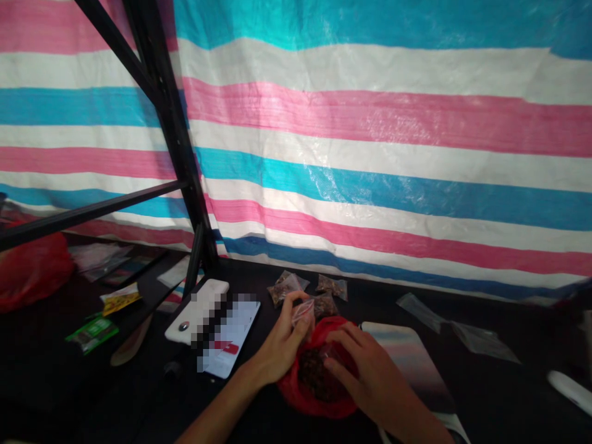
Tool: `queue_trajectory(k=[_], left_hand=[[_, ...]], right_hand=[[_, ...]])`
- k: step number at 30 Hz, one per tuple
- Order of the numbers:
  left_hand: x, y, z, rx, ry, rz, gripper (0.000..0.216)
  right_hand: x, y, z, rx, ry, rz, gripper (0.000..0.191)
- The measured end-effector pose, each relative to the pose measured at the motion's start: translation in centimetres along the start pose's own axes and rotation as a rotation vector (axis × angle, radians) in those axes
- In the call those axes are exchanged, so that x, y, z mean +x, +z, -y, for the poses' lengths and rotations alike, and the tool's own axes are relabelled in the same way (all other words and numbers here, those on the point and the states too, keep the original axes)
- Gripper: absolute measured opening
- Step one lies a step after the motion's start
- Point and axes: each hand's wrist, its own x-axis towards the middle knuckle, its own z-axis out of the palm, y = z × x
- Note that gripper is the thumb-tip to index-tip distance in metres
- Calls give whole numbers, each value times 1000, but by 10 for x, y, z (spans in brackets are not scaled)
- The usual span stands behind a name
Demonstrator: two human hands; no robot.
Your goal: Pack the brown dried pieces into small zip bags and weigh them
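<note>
My left hand (283, 342) pinches a small clear zip bag (303, 311) with a reddish line along its top. Just below lies an open red plastic bag (303, 401) with its rim rolled back, full of small dark brown pieces (319, 376). Over the right side of its mouth is my right hand (365, 364), fingers curved and apart, the tips close to the brown pieces. No held thing shows clearly between them. Behind my hands are several filled clear packets (332, 285) of brown pieces.
A flat glossy silver plate-like thing (411, 357) sits right of the red bag. Farther right are flat clear bags (483, 341) and a white object (571, 393). At left are a white device (197, 314), a phone (231, 342), snack packets (94, 332) and a black metal frame (178, 148).
</note>
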Motion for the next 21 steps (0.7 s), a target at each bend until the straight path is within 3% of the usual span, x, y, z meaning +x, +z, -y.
queue_trajectory(k=[3, 8, 11, 21], left_hand=[[-4, 0, -9, -98, -55, 61, 42], [-5, 8, -7, -237, -145, 241, 41], [-3, 13, 0, -219, -118, 214, 41], [-1, 18, 1, -120, -45, 104, 38]], right_hand=[[0, 1, -2, 88, -64, -115, 38], [1, 4, 2, 273, 4, -248, 28], [4, 2, 7, 354, 73, -241, 13], [6, -1, 4, 612, 166, -147, 30]])
